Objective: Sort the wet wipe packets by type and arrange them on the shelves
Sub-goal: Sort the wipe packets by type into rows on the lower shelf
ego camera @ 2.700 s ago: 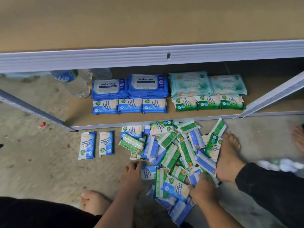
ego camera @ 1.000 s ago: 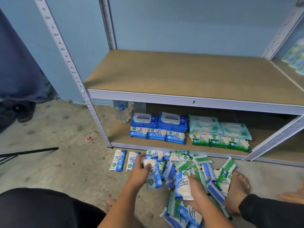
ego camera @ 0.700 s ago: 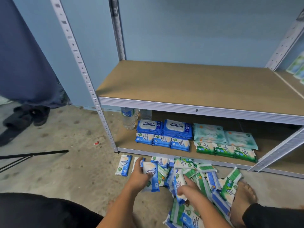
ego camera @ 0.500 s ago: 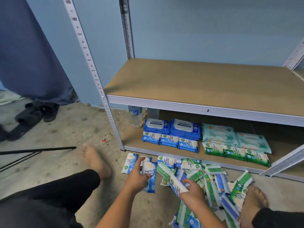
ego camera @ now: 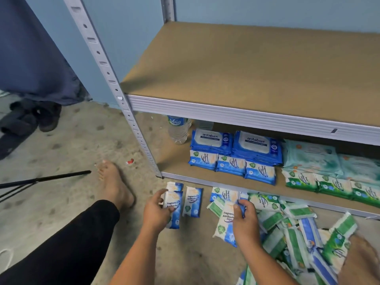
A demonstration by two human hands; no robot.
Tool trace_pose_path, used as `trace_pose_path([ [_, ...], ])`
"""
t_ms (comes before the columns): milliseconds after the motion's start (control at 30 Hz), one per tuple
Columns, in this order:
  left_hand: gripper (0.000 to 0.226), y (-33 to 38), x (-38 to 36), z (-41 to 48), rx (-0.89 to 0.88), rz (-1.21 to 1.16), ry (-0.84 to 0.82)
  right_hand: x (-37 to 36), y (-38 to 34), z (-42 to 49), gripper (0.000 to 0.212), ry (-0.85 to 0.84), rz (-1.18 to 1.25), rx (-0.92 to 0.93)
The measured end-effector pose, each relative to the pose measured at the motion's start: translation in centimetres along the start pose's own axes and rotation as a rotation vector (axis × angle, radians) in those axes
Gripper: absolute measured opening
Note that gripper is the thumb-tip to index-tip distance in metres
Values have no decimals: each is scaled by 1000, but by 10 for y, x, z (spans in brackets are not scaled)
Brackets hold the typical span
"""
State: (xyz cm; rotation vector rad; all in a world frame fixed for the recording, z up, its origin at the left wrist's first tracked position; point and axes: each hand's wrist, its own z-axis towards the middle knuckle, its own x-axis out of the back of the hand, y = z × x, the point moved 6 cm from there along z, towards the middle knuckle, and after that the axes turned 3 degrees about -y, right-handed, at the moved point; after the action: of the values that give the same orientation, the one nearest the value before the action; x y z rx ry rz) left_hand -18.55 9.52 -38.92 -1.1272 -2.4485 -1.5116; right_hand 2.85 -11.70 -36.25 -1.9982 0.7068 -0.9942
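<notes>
Here the left hand (ego camera: 156,210) curls its fingers and thumb round a blue-and-white packet (ego camera: 174,210), a slim pouch printed "Fragrance… Antibacterial", at six o'clock in the view, low over the concrete floor (ego camera: 72,153). Whether it touches the floor cannot be told. The right hand (ego camera: 244,221) grasps a second blue-and-white packet (ego camera: 225,221) with its thumb across the front, at the nine o'clock edge of a loose heap (ego camera: 298,239) of blue and green packets.

A flat blue packet (ego camera: 193,202) lies just at three o'clock of the left hand's one. Another (ego camera: 174,186) is half covered at its twelve o'clock.

On the lower shelf (ego camera: 176,167), toward two o'clock, small blue packets (ego camera: 232,164) sit in front of two Antabax packs (ego camera: 211,138), and small green packets (ego camera: 329,186) in front of pale teal packs (ego camera: 312,157).

The upper shelf rail (ego camera: 246,118) hides the top of a water bottle (ego camera: 178,128) and the rear of the packs. The frame cuts off the green row at three o'clock and the heap at five. Most of the print is too blurred to read.
</notes>
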Motion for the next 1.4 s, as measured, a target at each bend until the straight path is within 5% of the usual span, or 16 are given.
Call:
trace_pose_path([
  [167,59,-12,4,53,47,-71,7,-54,9,24,37,-122,41,-130],
  [867,65,-46,-18,117,132,-170,-15,-169,37,82,36,-106,114,-243],
  [1400,75,-51,-28,121,59,19,45,-188,39,81,25,-93,-222,-109],
])
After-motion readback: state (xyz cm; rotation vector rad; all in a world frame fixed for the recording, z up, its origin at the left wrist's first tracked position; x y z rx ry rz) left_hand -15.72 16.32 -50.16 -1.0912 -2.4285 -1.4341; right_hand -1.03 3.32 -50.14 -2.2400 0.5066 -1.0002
